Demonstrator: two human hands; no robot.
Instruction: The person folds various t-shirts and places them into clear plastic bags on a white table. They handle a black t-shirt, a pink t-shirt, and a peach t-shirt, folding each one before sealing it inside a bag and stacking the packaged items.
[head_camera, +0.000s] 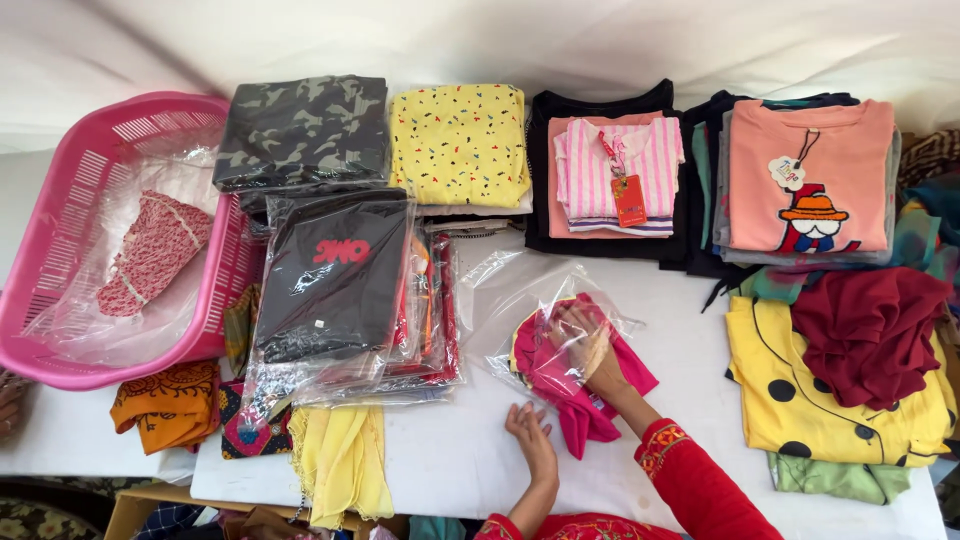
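Head view, white-covered table (470, 470). Centre front: a folded magenta-pink garment (575, 395), partly slid into a clear plastic bag (520, 290) lying flat with its mouth toward the person. The right hand (590, 345), red-sleeved, lies inside the bag with fingers spread flat on the garment, pressing rather than gripping. The left hand (525, 425) rests open, palm down, on the table at the garment's near end, holding nothing. Left: a stack of bagged garments (340, 300), black one uppermost; a pink plastic basket (60, 300) holding a bagged red-patterned item (150, 250); orange cloth (165, 400) and yellow cloth (340, 455) at the table edge. Rear row: camouflage garment (300, 130), yellow speckled top (460, 145), pink striped top (615, 170) with a hang tag, peach cartoon-print shirt (810, 175). Right: maroon cloth (870, 335) over a yellow dotted garment (800, 400). Risks, as judged: the thin film may tear or bunch if the fabric is pushed in unevenly; the garment's loose tail may unfold outside the mouth; the bag, unpinned, may slide.
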